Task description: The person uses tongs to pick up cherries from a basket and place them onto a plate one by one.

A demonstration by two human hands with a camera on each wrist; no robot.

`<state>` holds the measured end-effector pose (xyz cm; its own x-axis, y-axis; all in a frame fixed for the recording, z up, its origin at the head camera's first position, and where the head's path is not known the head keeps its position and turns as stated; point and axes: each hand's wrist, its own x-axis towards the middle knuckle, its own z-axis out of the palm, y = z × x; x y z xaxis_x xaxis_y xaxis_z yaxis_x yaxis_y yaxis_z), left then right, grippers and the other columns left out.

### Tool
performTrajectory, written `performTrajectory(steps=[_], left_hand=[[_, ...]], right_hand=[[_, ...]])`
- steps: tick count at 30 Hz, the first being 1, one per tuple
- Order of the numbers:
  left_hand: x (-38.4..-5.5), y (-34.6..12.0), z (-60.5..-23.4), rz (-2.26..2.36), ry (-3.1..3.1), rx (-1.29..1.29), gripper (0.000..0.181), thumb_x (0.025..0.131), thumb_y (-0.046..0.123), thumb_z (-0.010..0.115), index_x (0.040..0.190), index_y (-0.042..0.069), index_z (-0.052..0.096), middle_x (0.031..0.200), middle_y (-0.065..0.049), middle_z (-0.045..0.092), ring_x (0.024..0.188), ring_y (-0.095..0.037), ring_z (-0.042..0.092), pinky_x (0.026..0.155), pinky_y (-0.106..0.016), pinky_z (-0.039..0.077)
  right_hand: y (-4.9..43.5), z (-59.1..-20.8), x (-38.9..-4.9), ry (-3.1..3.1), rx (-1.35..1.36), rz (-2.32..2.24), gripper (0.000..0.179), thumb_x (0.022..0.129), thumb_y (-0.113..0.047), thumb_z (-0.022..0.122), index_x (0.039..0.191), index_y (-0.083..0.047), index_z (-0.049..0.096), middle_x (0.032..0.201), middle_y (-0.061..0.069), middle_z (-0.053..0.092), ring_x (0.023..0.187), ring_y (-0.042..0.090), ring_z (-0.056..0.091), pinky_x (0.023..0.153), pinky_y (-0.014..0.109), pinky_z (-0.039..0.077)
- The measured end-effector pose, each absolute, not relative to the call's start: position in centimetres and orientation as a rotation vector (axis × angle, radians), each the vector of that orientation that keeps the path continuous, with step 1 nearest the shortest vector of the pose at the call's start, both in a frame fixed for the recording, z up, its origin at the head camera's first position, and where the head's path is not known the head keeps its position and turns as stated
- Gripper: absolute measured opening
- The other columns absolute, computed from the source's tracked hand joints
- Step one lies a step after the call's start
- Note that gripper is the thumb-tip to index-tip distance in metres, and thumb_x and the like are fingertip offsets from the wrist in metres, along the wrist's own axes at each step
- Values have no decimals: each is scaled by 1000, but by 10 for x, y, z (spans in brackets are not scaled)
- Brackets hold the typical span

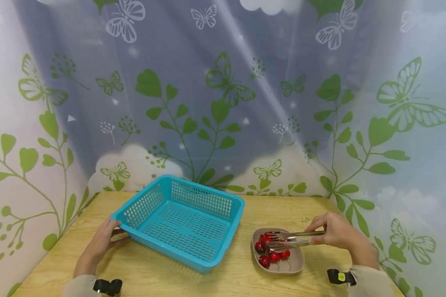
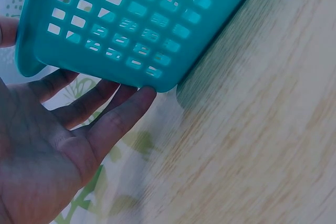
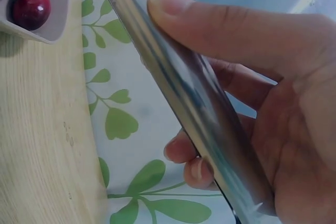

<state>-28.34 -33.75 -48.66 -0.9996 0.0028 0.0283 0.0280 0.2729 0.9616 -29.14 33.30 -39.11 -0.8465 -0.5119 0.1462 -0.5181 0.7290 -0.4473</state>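
A turquoise plastic basket (image 1: 182, 225) with grid-holed walls stands on the wooden table. My left hand (image 1: 101, 242) grips its near left corner, thumb over the rim and fingers against the outside; the left wrist view shows those fingers (image 2: 118, 119) touching the corner's wall. My right hand (image 1: 336, 231) holds metal tongs (image 1: 297, 239) with fork-like ends, thumb pressed along one arm in the right wrist view. The tong ends lie over red cherries (image 1: 275, 256) in a small beige dish (image 1: 290, 264). Whether a cherry is between the tines cannot be told.
The wooden table (image 1: 241, 247) extends under the basket and the dish, with the dish to the basket's right. A printed curtain (image 1: 223, 132) with butterflies and leaves hangs behind the table and along both sides.
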Motion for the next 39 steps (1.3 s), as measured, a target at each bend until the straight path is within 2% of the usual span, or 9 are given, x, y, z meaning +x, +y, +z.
performTrajectory(steps=[6, 12, 20, 25, 28, 32, 39], left_hand=[[-284, -338, -487, -1883, -2492, -29, 59, 111, 29, 25, 160, -3, 17, 152, -30, 34, 126, -32, 54, 102, -49, 62], [-284, -338, -488, -1883, -2492, -25, 59, 111, 29, 24, 160, -3, 17, 152, -30, 34, 124, -28, 56, 103, -49, 61], [-284, -337, -487, -1886, -2493, -15, 59, 111, 28, 24, 160, -3, 16, 152, -29, 33, 124, -28, 56, 103, -49, 62], [-284, -337, -485, -1885, -2508, -5, 60, 110, 28, 24, 161, -3, 14, 153, -30, 32, 129, -34, 54, 105, -51, 60], [-283, -337, -486, -1884, -2507, -3, 60, 110, 28, 25, 161, -2, 14, 153, -30, 32, 129, -36, 54, 106, -52, 59], [-284, -338, -486, -1889, -2505, -3, 60, 111, 29, 25, 161, -2, 14, 154, -30, 32, 128, -33, 55, 104, -51, 60], [-284, -338, -487, -1908, -2487, -24, 59, 111, 29, 25, 161, -2, 16, 152, -29, 33, 125, -29, 56, 102, -48, 62]], right_hand=[[332, -393, -293, -2924, 881, 776, 16, 80, -21, 87, 96, -19, 84, 98, 0, 78, 85, 9, 67, 63, 21, 51], [330, -389, -290, -2957, 821, 718, 26, 78, -29, 89, 101, -18, 83, 105, 3, 78, 89, 15, 67, 64, 21, 50], [328, -384, -287, -2809, 718, 668, 38, 81, -32, 87, 113, -14, 80, 112, 10, 76, 63, 3, 40, 53, 20, 34], [331, -390, -288, -2626, 664, 563, 39, 78, -27, 89, 114, -14, 80, 114, 12, 75, 70, 0, 52, 54, 20, 42], [336, -394, -291, -2510, 656, 512, 39, 75, -22, 91, 112, -13, 81, 112, 10, 76, 72, -3, 53, 54, 19, 44], [344, -400, -295, -2436, 620, 454, 41, 71, -18, 93, 110, -12, 81, 110, 11, 76, 70, -1, 55, 53, 20, 46], [363, -413, -297, -2518, 479, 462, 40, 76, -24, 91, 112, -11, 80, 110, 12, 76, 70, 4, 56, 54, 22, 44]])
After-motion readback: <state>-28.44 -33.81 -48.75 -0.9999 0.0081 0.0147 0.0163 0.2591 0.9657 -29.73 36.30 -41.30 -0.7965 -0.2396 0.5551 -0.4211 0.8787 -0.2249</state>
